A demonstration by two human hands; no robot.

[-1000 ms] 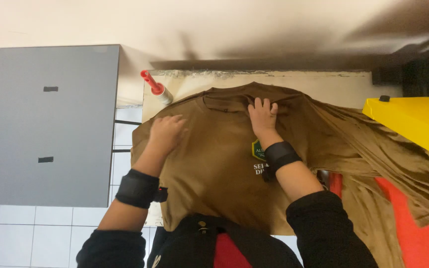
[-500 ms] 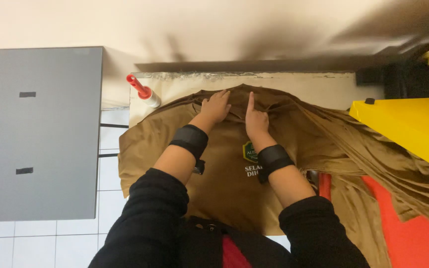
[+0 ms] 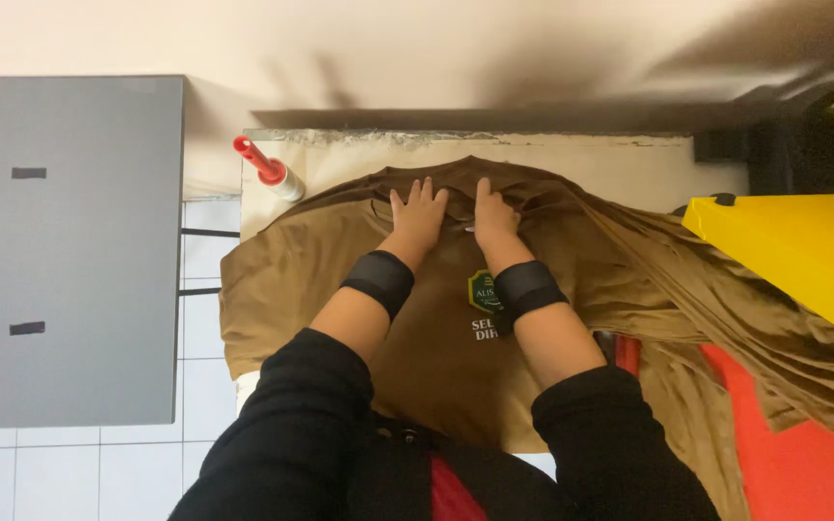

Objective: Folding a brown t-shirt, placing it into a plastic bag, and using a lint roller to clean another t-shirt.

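A brown T-shirt [image 3: 291, 280] with a small green chest badge lies spread over a pale table [image 3: 571, 159]. My left hand [image 3: 417, 214] lies flat on the shirt just below its collar, fingers spread. Beside it, my right hand [image 3: 492, 212] presses flat on the same collar area, fingers together. Both hands rest on the fabric without gripping it. Each wrist wears a black band, and black sleeves cover my forearms.
A red-handled roller [image 3: 267, 169] lies at the table's far left corner. More brown shirts [image 3: 726, 309] pile up at the right over orange cloth [image 3: 793, 453]. A yellow bin [image 3: 803, 251] stands at the right, a grey cabinet [image 3: 60, 251] at the left.
My left hand has slid from the shirt's left shoulder to the collar, next to my right hand. The view has shifted slightly.
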